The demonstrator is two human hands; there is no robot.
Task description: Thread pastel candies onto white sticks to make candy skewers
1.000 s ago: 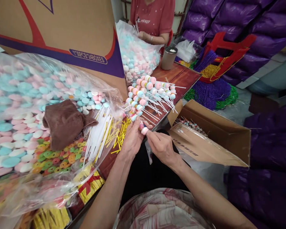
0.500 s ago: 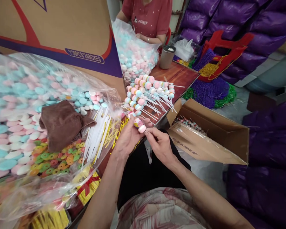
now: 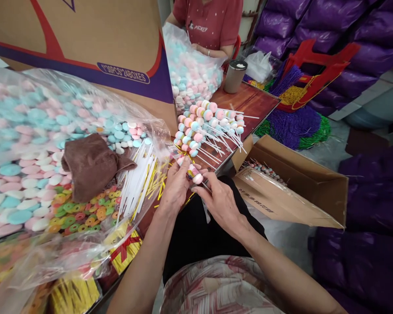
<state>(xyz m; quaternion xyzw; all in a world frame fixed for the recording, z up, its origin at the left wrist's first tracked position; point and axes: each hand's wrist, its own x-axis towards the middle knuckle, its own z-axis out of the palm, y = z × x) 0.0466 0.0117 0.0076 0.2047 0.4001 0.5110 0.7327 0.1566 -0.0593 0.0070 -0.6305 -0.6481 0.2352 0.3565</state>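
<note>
A candy skewer [image 3: 197,178] in a clear wrapper, with pink and white pieces, lies across the fingers of my left hand [image 3: 177,185], whose thumb presses on its upper part. My right hand [image 3: 221,198] is at the lower end, its thumb and fingers around the white stick just below the last pink piece. Just beyond my hands, a pile of candy skewers [image 3: 199,124] rests on the table [image 3: 262,101], sticks pointing right. White sticks [image 3: 136,181] and gold ties [image 3: 160,181] lie left of my left hand.
Marshmallows [image 3: 29,179], ring candies [image 3: 81,211] and a brown cloth [image 3: 90,168] are at left, a big carton [image 3: 85,39] behind. Across the table sits a person in a red shirt [image 3: 212,26] by a cup [image 3: 235,77]. An open box [image 3: 291,187] stands at right.
My right hand has shifted from the tip of the last candy piece to the stick beneath it. The whole view has moved slightly, so the surroundings appear further right.
</note>
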